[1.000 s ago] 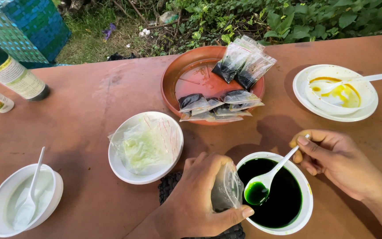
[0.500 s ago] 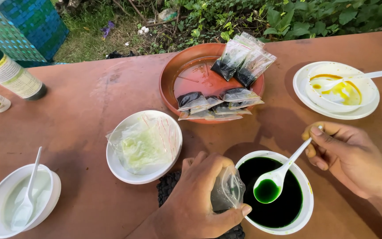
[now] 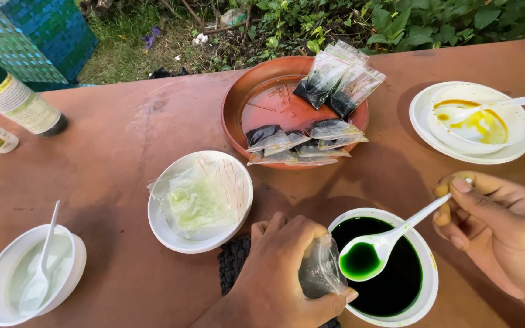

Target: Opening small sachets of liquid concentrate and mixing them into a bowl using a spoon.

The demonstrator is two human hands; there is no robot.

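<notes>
Head cam: left hand (image 3: 281, 273) grips clear bag (image 3: 318, 270), right hand (image 3: 499, 225) pinches spoon (image 3: 384, 243) (green liquid) over bowl (image 3: 423, 267)

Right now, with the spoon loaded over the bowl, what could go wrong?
1. The white spoon in the right hand is full of green liquid; a tilt could drip it on the brown table or the left hand.
2. The small clear bag in the left hand looks limp with a narrow mouth, so a pour may miss.
3. The bowl of dark green liquid sits near the table edge; a nudge could spill it.
</notes>
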